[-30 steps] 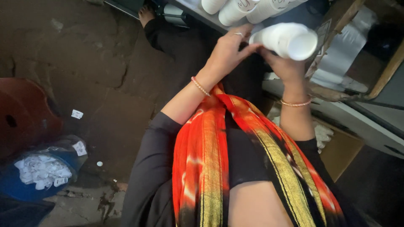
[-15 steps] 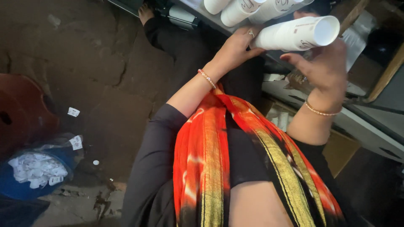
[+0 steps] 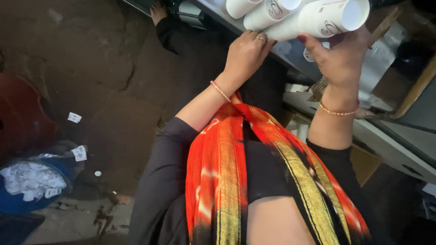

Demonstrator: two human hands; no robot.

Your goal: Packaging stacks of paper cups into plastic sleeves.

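Note:
A long stack of white paper cups (image 3: 324, 19) lies sideways at the top of the view. My right hand (image 3: 340, 56) grips it from below near its open end. My left hand (image 3: 246, 52), with a ring on one finger, closes on the stack's narrower end. Two other white cup stacks (image 3: 265, 12) lie just above my left hand on a grey machine ledge (image 3: 290, 47). Both wrists wear thin bracelets. An orange-red scarf with gold stripes (image 3: 231, 163) hangs down my front.
A dark cracked floor (image 3: 104, 77) spreads to the left. A blue bin holding white paper scraps (image 3: 29, 183) sits at lower left beside a red-brown object (image 3: 18, 118). A bare foot (image 3: 156, 11) shows at top. A grey metal frame (image 3: 390, 140) runs along the right.
The cup stack has gone up and to the right, held by both hands. My right hand went from an open reach to gripping the stack from below.

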